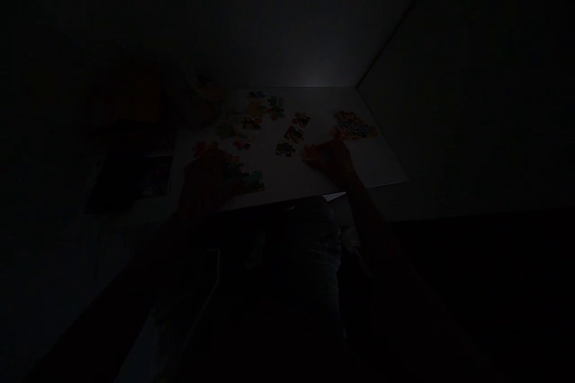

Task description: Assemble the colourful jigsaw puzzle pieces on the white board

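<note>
The view is very dark. On a white board [287,182] lie colourful jigsaw pieces. My left hand [204,182] rests at the board's left front, beside a joined group of pieces [252,182]; its fingers are too dark to make out. Near the middle right, my right hand [332,160] reaches in with its fingertips down at a reddish piece [308,153]. A green piece [285,149] and patterned pieces [294,134] lie just left of that hand. Beyond it sits a heap of small mixed pieces [354,125]. More pieces [251,122] are spread at the back left.
At the far left are a dim orange object [139,96] and a dark flat item with a picture [155,175]. A pale wall [309,24] rises behind the board. My legs in jeans [309,245] are below its front edge.
</note>
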The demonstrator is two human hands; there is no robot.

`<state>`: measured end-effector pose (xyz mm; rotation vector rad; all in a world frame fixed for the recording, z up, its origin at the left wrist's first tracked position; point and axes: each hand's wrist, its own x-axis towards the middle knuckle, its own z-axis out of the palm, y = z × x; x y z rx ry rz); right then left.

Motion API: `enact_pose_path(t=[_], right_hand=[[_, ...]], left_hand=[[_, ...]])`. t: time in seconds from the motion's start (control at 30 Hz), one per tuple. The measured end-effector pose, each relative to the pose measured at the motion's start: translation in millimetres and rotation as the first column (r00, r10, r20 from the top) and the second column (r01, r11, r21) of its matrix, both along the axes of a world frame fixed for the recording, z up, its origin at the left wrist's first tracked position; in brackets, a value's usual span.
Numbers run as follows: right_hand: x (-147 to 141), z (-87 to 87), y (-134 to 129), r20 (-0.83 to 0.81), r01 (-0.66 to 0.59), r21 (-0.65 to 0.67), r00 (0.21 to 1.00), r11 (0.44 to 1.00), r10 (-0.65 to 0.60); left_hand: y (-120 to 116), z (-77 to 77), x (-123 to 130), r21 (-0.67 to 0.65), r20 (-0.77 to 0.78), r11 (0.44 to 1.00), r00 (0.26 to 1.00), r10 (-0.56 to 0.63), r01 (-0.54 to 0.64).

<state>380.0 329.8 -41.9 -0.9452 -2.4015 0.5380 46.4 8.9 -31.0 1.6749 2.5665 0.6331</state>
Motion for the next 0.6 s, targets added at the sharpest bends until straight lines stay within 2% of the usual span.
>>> enact_pose_path(t=[0.2,0.37,0.6], right_hand=[[0.5,-0.5,-2.1,-0.021,-0.013,0.010,1.000,1.000,0.013],[-2.4,4.7,-10.9,0.003,-0.002,0.049,1.000,0.999,0.002],[-3.1,-3.2,-7.4,-0.035,-0.046,0.080,0.998,0.996,0.049]], left_hand=[[-1.7,-1.8,2.4,0.002,0.000,1.000,1.000,0.014,-0.014],[1.8,-4.4,5.5,0.012,-0.020,0.997,0.997,0.077,-0.077],[2.0,8.5,5.6,0.080,0.096,0.976,0.976,0.196,-0.204]])
